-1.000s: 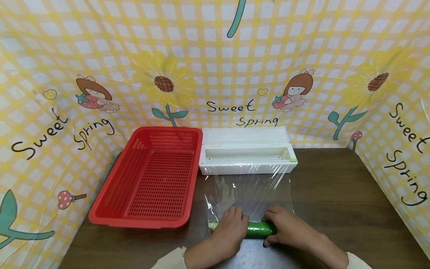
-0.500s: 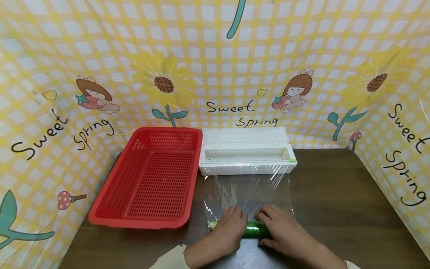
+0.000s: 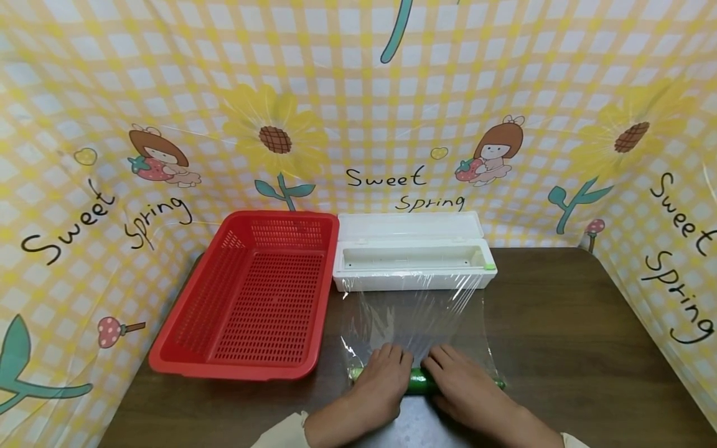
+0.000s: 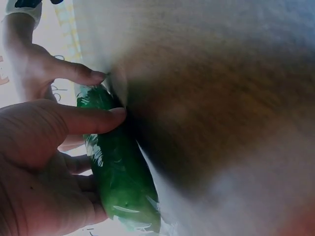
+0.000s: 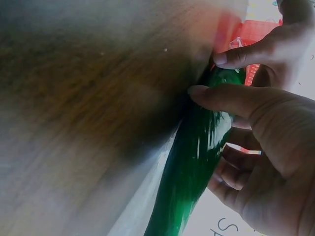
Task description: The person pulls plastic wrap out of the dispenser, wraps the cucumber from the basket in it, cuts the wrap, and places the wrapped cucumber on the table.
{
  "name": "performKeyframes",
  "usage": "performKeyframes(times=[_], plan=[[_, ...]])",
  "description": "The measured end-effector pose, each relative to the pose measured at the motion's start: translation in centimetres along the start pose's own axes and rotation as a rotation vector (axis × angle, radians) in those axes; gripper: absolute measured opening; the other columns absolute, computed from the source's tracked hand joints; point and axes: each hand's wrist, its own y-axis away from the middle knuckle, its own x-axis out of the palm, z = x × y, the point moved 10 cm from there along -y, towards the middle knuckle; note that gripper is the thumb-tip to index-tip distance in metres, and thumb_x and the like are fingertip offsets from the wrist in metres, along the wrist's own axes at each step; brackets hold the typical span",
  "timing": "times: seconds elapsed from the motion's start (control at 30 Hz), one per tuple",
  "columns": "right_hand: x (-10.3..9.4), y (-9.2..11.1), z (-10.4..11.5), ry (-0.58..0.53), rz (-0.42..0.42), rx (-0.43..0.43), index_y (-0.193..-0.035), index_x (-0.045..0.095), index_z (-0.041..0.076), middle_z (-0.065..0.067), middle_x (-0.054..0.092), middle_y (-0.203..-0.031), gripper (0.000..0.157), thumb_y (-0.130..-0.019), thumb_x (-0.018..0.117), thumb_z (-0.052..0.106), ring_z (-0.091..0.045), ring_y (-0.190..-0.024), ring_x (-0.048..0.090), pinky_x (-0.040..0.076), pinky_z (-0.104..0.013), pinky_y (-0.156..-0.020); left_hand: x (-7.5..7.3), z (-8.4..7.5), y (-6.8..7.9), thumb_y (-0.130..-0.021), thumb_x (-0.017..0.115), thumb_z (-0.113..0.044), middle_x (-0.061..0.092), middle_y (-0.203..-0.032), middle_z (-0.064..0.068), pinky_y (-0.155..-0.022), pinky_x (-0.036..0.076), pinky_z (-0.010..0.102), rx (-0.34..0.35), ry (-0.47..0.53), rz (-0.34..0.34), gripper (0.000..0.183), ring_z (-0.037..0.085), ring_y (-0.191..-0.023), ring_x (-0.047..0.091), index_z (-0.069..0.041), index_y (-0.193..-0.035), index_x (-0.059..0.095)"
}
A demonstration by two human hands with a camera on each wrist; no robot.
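Fingers (image 3: 396, 356) of both hands (image 3: 382, 384) (image 3: 463, 387) curl round a film-wrapped cucumber (image 3: 417, 381).

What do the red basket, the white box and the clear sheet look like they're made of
Red basket: probably molded plastic, semi-gloss, given its even color and perforated walls. White box: likely rigid plastic, smooth, with crisp edges. Clear sheet: apparently thin plastic film, glossy, see-through with bright wrinkles.

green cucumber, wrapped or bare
Wrapped where it shows: in the left wrist view, shiny, creased clear film covers the cucumber. I cannot tell for its hidden parts.
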Motion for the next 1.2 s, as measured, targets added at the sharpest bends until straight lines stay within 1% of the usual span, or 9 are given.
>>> performKeyframes(times=[0.17, 0.3, 0.4, 0.5, 0.67, 0.87, 1.03, 1.1, 1.2], plan=[[0.2, -0.4, -0.2, -0.009, 0.024, 0.015, -0.100, 0.060, 0.013, 0.004, 0.053, -0.098, 0.042, -0.065, 0.080, 0.023, -0.014, -0.092, 0.051, 0.048, -0.035, -0.076, -0.1, 0.1, 0.0, -0.058, 0.077, -0.013, 0.052, -0.085, -0.001, -0.066, 0.038, 0.027, 0.009, 0.012, -0.003, 0.041, 0.016, -0.078, 0.047, -0.014, -0.092, 0.054], [0.3, -0.8, -0.8, -0.064, 0.081, 0.041, -0.100, 0.063, 0.011, 0.004, 0.056, -0.098, 0.041, -0.065, 0.080, 0.022, -0.013, -0.091, 0.051, 0.048, -0.035, -0.075, 0.3, 0.5, -0.2, -0.065, 0.081, -0.025, 0.051, -0.091, 0.001, -0.071, 0.042, 0.028, -0.007, 0.087, 0.063, 0.048, 0.016, -0.082, 0.049, -0.011, -0.101, 0.053], [0.5, -1.1, -1.2, -0.099, 0.125, 0.060, -0.100, 0.064, 0.010, 0.003, 0.058, -0.099, 0.041, -0.065, 0.081, 0.022, -0.013, -0.090, 0.051, 0.049, -0.034, -0.075, 0.8, 1.0, -0.3, -0.065, 0.084, -0.033, 0.051, -0.097, 0.002, -0.076, 0.044, 0.029, -0.027, 0.150, 0.117, 0.060, 0.017, -0.087, 0.050, -0.009, -0.110, 0.053], [0.6, -1.3, -1.4, -0.111, 0.147, 0.067, -0.100, 0.065, 0.009, 0.002, 0.059, -0.098, 0.041, -0.065, 0.081, 0.023, -0.013, -0.090, 0.052, 0.050, -0.034, -0.076, 0.8, 1.2, -0.4, -0.065, 0.085, -0.034, 0.052, -0.100, 0.002, -0.077, 0.045, 0.029, -0.024, 0.188, 0.127, 0.063, 0.016, -0.091, 0.051, -0.009, -0.113, 0.053], [0.6, -1.4, -1.5, -0.118, 0.147, 0.064, -0.096, 0.066, 0.009, 0.004, 0.058, -0.094, 0.039, -0.062, 0.081, 0.020, -0.012, -0.087, 0.051, 0.049, -0.032, -0.074, 0.5, 1.3, -0.3, -0.065, 0.086, -0.035, 0.050, -0.100, 0.002, -0.079, 0.045, 0.029, -0.013, 0.195, 0.089, 0.063, 0.015, -0.092, 0.049, -0.009, -0.112, 0.054], [0.2, -1.6, -1.4, -0.105, 0.124, 0.055, -0.092, 0.066, 0.010, 0.006, 0.056, -0.089, 0.038, -0.057, 0.081, 0.019, -0.011, -0.083, 0.050, 0.048, -0.030, -0.071, -0.5, 0.3, -0.2, -0.064, 0.085, -0.035, 0.051, -0.100, 0.002, -0.078, 0.041, 0.030, 0.045, 0.096, -0.004, 0.058, 0.017, -0.093, 0.048, -0.011, -0.109, 0.057], [0.1, -1.7, -1.5, -0.106, 0.148, 0.078, -0.090, 0.064, 0.011, 0.007, 0.055, -0.087, 0.038, -0.058, 0.082, 0.018, -0.010, -0.082, 0.050, 0.047, -0.029, -0.069, -0.9, -0.9, -0.1, -0.070, 0.079, -0.019, 0.050, -0.092, -0.001, -0.066, 0.032, 0.024, 0.104, 0.020, -0.085, 0.039, 0.013, -0.083, 0.045, -0.015, -0.101, 0.056], [0.2, -1.7, -1.5, -0.102, 0.161, 0.085, -0.090, 0.064, 0.011, 0.006, 0.055, -0.087, 0.037, -0.058, 0.082, 0.019, -0.010, -0.082, 0.050, 0.047, -0.029, -0.069, -1.0, -1.1, -0.1, -0.071, 0.076, -0.012, 0.049, -0.090, -0.001, -0.063, 0.030, 0.023, 0.107, -0.002, -0.098, 0.034, 0.013, -0.080, 0.044, -0.016, -0.098, 0.056], [0.3, -1.8, -1.5, -0.097, 0.179, 0.093, -0.091, 0.064, 0.010, 0.005, 0.055, -0.089, 0.038, -0.060, 0.083, 0.020, -0.011, -0.084, 0.050, 0.048, -0.030, -0.071, -0.8, -1.0, -0.3, -0.070, 0.076, -0.010, 0.050, -0.089, -0.001, -0.063, 0.032, 0.024, 0.096, -0.012, -0.097, 0.034, 0.013, -0.078, 0.045, -0.015, -0.097, 0.056]])
